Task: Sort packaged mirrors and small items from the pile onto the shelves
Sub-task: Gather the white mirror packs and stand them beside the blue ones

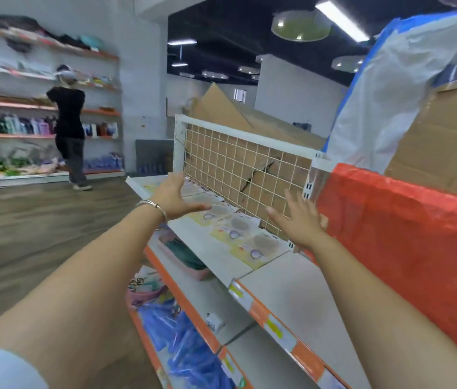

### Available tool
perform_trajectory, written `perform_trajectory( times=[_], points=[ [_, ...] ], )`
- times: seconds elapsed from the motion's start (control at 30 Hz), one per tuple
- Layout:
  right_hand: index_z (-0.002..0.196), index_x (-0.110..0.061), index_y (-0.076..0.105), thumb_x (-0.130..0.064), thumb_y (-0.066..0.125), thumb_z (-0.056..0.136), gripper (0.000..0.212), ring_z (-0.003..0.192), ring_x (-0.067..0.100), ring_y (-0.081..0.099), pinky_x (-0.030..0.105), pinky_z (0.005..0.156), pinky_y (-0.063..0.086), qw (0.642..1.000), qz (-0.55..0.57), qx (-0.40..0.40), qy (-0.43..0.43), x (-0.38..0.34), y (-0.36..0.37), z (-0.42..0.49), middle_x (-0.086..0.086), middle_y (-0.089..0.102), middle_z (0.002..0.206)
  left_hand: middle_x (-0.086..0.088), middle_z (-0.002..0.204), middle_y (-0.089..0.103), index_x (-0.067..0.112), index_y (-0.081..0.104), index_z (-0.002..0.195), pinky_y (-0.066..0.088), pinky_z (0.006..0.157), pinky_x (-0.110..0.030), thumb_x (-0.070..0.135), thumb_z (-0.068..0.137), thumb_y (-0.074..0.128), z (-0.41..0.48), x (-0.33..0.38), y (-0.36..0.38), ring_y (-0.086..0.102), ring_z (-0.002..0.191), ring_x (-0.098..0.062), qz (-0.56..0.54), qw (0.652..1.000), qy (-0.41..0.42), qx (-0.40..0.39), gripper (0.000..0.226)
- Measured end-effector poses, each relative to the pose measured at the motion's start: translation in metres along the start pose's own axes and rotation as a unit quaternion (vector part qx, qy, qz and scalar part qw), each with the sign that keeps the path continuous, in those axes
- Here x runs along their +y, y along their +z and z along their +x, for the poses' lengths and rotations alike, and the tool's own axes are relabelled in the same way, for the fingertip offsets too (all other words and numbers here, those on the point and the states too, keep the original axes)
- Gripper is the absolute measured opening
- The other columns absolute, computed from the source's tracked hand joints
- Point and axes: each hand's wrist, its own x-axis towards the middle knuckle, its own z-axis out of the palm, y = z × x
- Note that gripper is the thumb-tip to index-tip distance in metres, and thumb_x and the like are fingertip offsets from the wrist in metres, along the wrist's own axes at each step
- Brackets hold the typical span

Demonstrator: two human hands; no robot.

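Left hand (175, 196), right hand (299, 223) outstretched, fingers spread.

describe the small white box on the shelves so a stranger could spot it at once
Start at the white shelving unit with orange edges under the wire grid panel. One level below the row of yellow mirror packs, the small white box sits alone near the front edge. Its neighbours are a pink tray further back and blue packets below.
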Motion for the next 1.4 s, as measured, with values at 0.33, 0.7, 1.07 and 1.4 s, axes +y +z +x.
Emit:
perform_trajectory(
  times=[0.33,0.7,1.07,1.4],
  points=[
    [0.151,-0.036,-0.005,-0.078,0.014,0.084,0.081,0.147,0.024,-0.012,0.061,0.111,-0.007,0.994,-0.03,-0.109,-0.007,-0.089,0.079,0.098,-0.002,-0.015,0.16,-0.002,0.159,-0.007,0.033,-0.002,0.149,-0.002,0.112,-0.062,0.088,0.059,0.034,0.074,-0.112,-0.027,-0.008,0.146,-0.023,0.112,0.992,-0.051,-0.004,0.112],
    [0.151,-0.034,-0.001,-0.08,0.014,0.082,0.085,0.148,0.022,-0.011,0.061,0.112,-0.005,0.985,-0.035,-0.166,-0.024,-0.131,0.163,0.267,-0.002,-0.009,0.161,0.0,0.159,-0.008,0.035,-0.005,0.148,-0.002,0.112,-0.062,0.09,0.051,0.027,0.222,-0.204,-0.007,-0.009,0.146,-0.021,0.129,0.986,-0.099,-0.026,0.117],
    [0.15,-0.037,-0.003,-0.081,0.013,0.081,0.084,0.148,0.023,-0.008,0.062,0.113,-0.005,0.982,-0.052,-0.182,-0.013,-0.147,0.217,0.404,-0.002,-0.008,0.161,0.001,0.159,-0.003,0.035,-0.003,0.149,-0.003,0.113,-0.059,0.082,0.069,0.042,0.372,-0.262,0.019,-0.006,0.147,-0.019,0.113,0.988,-0.101,-0.042,0.102],
    [0.151,-0.035,0.003,-0.079,0.013,0.083,0.081,0.148,0.022,-0.009,0.057,0.114,-0.007,0.978,-0.055,-0.195,0.051,-0.167,0.303,0.485,-0.006,-0.004,0.161,-0.001,0.159,0.0,0.035,-0.002,0.148,0.005,0.113,-0.061,0.089,0.059,0.043,0.505,-0.339,0.048,-0.004,0.147,-0.023,0.106,0.987,-0.043,-0.108,0.114]
  ],
)
